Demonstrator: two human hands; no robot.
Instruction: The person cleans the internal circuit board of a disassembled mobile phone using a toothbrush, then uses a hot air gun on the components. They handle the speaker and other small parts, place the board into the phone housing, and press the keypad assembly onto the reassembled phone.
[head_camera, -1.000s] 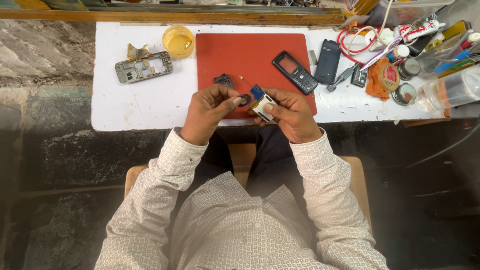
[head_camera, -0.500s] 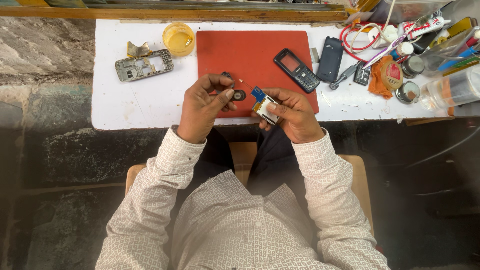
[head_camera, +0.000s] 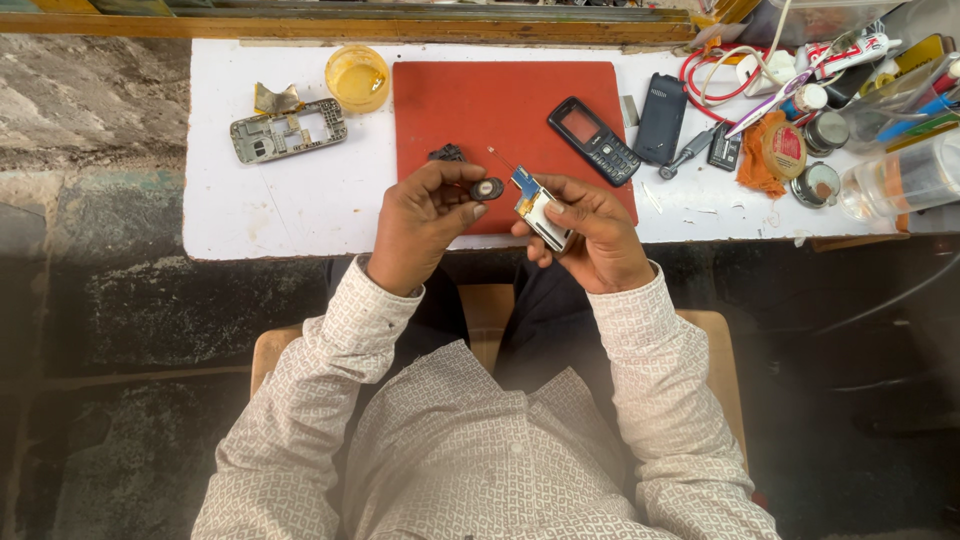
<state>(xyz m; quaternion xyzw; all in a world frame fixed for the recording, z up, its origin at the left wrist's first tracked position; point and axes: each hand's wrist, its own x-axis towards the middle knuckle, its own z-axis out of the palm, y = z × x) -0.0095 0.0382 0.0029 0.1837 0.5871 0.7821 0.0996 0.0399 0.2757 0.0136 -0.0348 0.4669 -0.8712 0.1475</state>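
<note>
White worktop (head_camera: 300, 200) against a stone floor carries a red mat (head_camera: 500, 110), a black phone (head_camera: 594, 127), a yellow cup (head_camera: 357, 77) and a bare phone frame (head_camera: 287, 130). Over the mat's near edge, the left hand (head_camera: 425, 222) pinches a small round black part (head_camera: 487, 189). Just beside it, the right hand (head_camera: 590, 235) grips a small circuit module (head_camera: 538, 210).
</note>
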